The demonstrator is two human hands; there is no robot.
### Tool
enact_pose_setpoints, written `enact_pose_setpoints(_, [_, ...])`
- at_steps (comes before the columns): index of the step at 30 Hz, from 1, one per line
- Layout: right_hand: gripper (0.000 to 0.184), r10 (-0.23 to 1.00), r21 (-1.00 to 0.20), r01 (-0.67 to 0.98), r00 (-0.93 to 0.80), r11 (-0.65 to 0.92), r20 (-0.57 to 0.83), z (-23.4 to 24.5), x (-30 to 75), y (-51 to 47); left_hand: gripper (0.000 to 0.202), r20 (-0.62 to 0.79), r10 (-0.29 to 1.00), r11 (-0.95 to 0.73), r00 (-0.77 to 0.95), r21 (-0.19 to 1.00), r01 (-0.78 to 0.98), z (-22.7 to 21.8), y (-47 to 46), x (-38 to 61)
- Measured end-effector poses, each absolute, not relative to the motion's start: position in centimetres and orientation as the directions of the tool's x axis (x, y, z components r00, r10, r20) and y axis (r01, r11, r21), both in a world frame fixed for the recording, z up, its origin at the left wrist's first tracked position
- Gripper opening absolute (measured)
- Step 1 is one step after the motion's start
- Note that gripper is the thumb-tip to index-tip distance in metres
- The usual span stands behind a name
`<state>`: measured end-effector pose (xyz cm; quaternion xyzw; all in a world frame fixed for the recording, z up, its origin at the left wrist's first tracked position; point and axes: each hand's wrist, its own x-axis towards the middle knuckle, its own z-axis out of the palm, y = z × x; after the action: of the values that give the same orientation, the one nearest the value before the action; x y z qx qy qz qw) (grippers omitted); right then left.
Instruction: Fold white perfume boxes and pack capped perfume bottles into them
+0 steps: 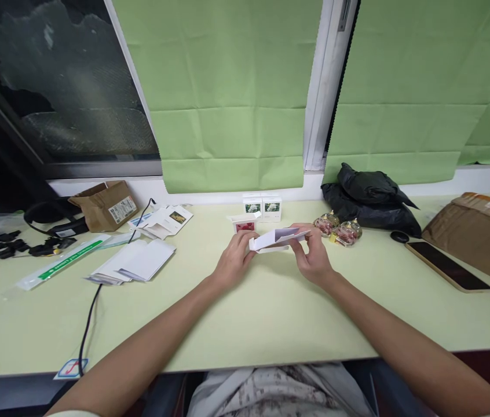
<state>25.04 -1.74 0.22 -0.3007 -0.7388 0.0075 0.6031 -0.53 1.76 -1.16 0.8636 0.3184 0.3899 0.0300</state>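
I have both hands in the middle of the table (271,324), holding a white carton (266,238) up just above it. The carton looks half made to me: its walls are bent up, but the end by the right hand looks open.

Past it, two small boxes (271,209) stand side by side near the wall, and they look finished. Just in front of them is a box with a red picture (245,225). Its top seems open, so I'd say it is not done.

To the left lie flat white cards (147,260), and farther back are cards with pictures (175,219). I think those are left to fold, but I can't count them.

The left hand (233,259) pinches the carton's left end. The right hand (313,258) pinches the right end, thumb on the near side and fingers behind. Both arms reach in from the near corners, and both hands turn in toward each other.
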Motion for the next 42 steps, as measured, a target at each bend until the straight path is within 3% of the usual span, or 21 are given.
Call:
enact_pose_setpoints(23, [0.031,0.280,-0.089,0.469,-0.355,0.879,0.892,1.3,25.2,-2.6,0.059,0.670,0.563,-0.816,0.485,0.355,0.457,-1.2,1.5,-0.5])
enact_pose_setpoints(42, [0.028,0.345,-0.037,0.573,-0.439,0.819,0.830,2.1,25.6,-2.8,0.052,0.643,0.543,-0.839,0.540,0.382,0.388,-0.9,1.3,-0.5])
